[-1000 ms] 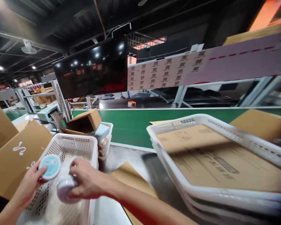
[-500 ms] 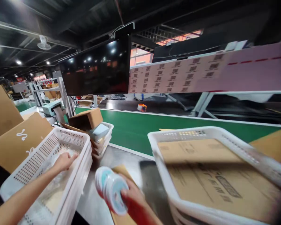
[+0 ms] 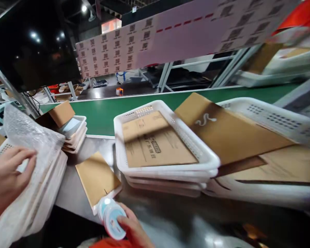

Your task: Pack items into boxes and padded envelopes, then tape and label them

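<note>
My right hand (image 3: 134, 229) is low at the bottom edge, gripping a small stack of round white tins with pale blue lids (image 3: 110, 217), tilted on their side over the metal table (image 3: 170, 220). My left hand (image 3: 5, 179) is at the far left, holding a sheet of clear bubble wrap (image 3: 28, 134) that rises out of the white perforated basket (image 3: 45, 187). A flat brown cardboard piece (image 3: 96, 177) lies on the table just beyond the tins.
A stack of white baskets (image 3: 165, 172) holding flat cardboard (image 3: 155, 144) sits at centre, with another basket and brown cartons (image 3: 229, 131) to its right. A green conveyor belt (image 3: 100, 113) runs behind. A small open box (image 3: 62, 113) rests on trays at left. A dark monitor (image 3: 28, 48) hangs above.
The view has swung right and down. My right hand has carried the tins from the left basket to the table's near edge. My left hand has lifted bubble wrap out of the basket.
</note>
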The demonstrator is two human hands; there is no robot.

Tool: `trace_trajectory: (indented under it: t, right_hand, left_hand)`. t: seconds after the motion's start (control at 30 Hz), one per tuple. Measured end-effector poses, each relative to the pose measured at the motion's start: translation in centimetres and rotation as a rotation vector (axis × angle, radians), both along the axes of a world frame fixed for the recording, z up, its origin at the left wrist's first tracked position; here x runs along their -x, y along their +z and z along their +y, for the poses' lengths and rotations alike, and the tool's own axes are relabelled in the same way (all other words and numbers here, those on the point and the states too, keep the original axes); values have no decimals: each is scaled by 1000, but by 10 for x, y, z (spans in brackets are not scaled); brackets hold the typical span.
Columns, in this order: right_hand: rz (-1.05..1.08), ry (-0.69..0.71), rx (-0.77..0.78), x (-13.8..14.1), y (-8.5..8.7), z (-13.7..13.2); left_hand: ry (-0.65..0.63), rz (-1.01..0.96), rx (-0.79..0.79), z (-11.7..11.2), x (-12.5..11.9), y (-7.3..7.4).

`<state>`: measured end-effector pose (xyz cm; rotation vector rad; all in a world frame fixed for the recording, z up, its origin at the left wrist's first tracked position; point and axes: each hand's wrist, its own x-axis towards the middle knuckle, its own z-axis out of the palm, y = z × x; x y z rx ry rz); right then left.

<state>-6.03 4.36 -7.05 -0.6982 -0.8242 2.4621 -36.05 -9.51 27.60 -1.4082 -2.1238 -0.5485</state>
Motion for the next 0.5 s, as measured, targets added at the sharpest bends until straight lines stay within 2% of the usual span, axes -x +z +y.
trace_trajectory:
  t: [0.03, 0.07, 0.1, 0.17, 0.23, 0.3, 0.33, 0.4, 0.5]
  right_hand:
    - [-12, -1, -20, -5, -4, 2]
    - [-25, -4, -34, -11, -8, 4]
    - [-40, -8, -39, -17, -11, 5]
    - [-75, -9, -31, -29, -17, 7]
    - [-118, -9, -21, -42, -24, 6]
    - [-161, -22, -10, -52, -31, 2]
    - [-179, -38, 2, -57, -34, -1]
    - [-196, -82, 37, -61, -39, -9]
    - [-169, -139, 37, -59, -43, -20]
  left_hand:
    - [-128, -41, 12, 14, -22, -20]
    - [-218, -99, 87, 30, -40, -47]
    - [-245, -158, 193, 46, -55, -81]
    - [-185, -279, 418, 74, -72, -157]
    - [-86, -424, 622, 89, -78, -231]
    - [-73, -463, 697, 91, -80, -290]
    - [-78, -472, 715, 87, -80, -311]
    - [-117, -485, 719, 77, -83, -341]
    - [-195, -524, 678, 66, -89, -362]
